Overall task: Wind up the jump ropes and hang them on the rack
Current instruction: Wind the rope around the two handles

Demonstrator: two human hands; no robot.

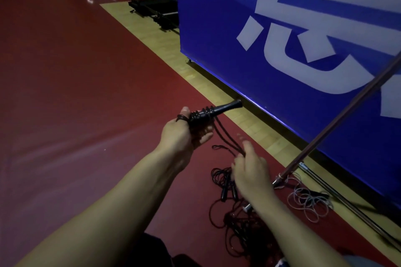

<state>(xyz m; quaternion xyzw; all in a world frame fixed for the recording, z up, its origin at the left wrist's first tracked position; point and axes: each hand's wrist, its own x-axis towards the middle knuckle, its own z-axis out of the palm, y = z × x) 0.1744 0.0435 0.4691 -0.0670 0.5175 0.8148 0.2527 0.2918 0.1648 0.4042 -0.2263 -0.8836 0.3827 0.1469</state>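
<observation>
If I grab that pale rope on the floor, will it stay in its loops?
Probably not. The pale rope lies in loose, uneven loops, so it looks floppy and would likely sag and unravel. It looks thin, so probably light. Being close to the metal pole, it might snag.

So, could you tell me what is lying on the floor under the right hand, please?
Dark jump ropes lie tangled on the red mat with black handles; the right hand covers part of the pile.

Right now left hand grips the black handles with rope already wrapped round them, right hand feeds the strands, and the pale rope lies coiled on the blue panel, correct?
One error. The pale rope lies on the red floor by the metal pole, not on the blue panel. The rest holds in the head view: left hand grips the wrapped black handles, right hand feeds the strands.
</observation>
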